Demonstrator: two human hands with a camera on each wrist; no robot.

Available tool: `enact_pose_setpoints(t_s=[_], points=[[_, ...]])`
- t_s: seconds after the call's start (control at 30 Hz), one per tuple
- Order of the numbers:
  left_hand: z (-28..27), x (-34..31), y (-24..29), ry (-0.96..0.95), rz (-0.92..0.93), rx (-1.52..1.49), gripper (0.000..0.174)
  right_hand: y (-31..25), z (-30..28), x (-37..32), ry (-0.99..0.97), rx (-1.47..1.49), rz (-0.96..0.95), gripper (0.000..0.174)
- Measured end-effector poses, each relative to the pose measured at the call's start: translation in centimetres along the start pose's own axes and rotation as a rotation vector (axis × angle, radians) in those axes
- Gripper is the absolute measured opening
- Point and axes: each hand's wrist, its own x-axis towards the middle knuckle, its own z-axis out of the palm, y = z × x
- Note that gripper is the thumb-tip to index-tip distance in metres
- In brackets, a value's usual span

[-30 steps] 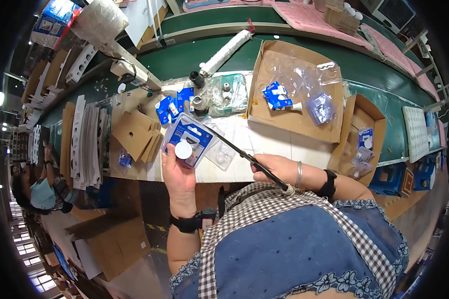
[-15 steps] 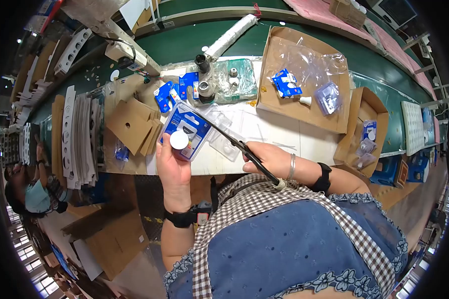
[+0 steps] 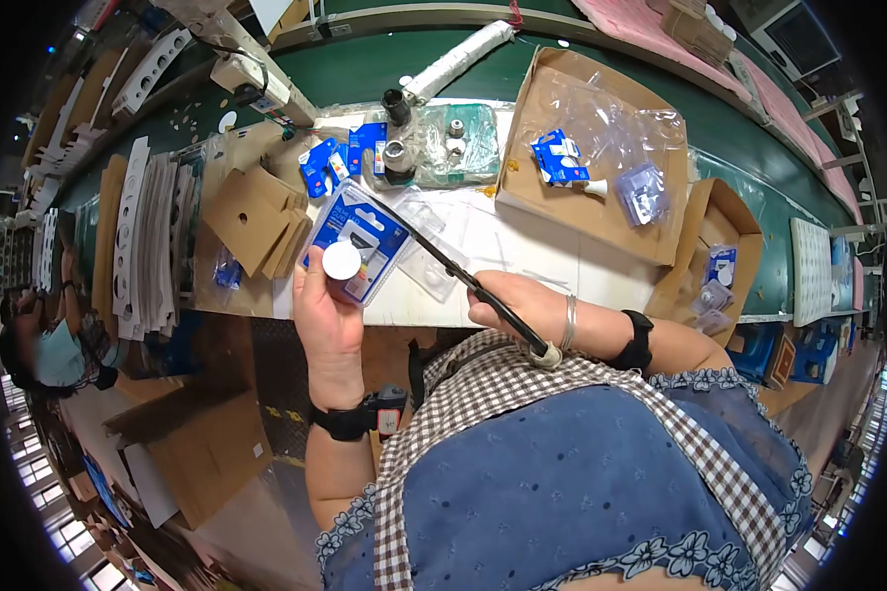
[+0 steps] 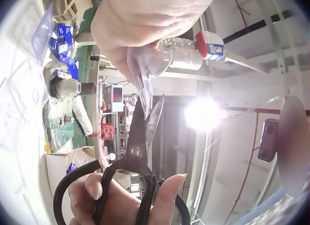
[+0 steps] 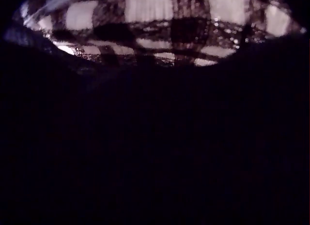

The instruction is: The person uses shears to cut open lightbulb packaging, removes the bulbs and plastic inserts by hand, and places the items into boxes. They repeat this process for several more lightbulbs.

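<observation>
My left hand (image 3: 327,325) grips a clear plastic blister pack (image 3: 389,236) with a blue card, its thumb beside a round white piece (image 3: 342,260) at the front. In my right hand (image 3: 517,295) are scissors (image 3: 442,258) with black handles. Their blades reach the pack's upper right edge. Seen from the left wrist, the scissors (image 4: 136,151) stand with blades parted at the edge of the clear plastic (image 4: 140,70), and the right fingers and thumb (image 4: 167,198) are around the handle loops. The right wrist view is mostly dark, with only a checked apron (image 5: 150,7) along its top.
Blue cards (image 3: 369,143) and dark cylindrical fittings (image 3: 397,158) lie behind the pack. A large cardboard box (image 3: 586,227) holds clear plastic and a blue card; a smaller box (image 3: 744,222) stands right of it. Brown cardboard pieces (image 3: 241,222) are stacked at left. Clear plastic shells (image 3: 429,281) lie on the table.
Both hands, with the pack and scissors, have shifted slightly left in the head view as the view itself moved. The holds on both look the same.
</observation>
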Motion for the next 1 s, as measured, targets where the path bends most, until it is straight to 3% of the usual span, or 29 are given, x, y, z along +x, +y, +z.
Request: enact_pose_setpoints(t_s=[0.2,0.37,0.47,0.57,0.73,1.0], points=[[0.6,-0.9,-0.9,0.013,0.024,0.011,0.017,-0.6,-0.9,-1.4,0.001,-0.042,0.096,0.054],[-0.2,-1.2,-1.0,-0.104,0.025,0.052,0.020,0.1,-1.5,-2.1,-0.083,-0.073,0.174,0.057],[1.5,-2.1,-1.2,-0.052,0.015,0.080,0.018,1.0,-1.1,-2.4,-0.041,-0.044,0.095,0.055],[1.5,-2.9,-2.4,-0.159,-0.033,0.081,0.016,0.9,-1.2,-2.4,0.034,-0.040,0.023,0.052],[2.1,-3.2,-3.2,-0.113,-0.046,0.068,0.017,0.5,-1.2,-2.6,0.048,0.026,0.046,0.050],[1.7,-3.3,-2.8,-0.122,-0.042,0.108,0.018,0.9,-1.1,-2.9,0.011,0.051,0.219,0.061]])
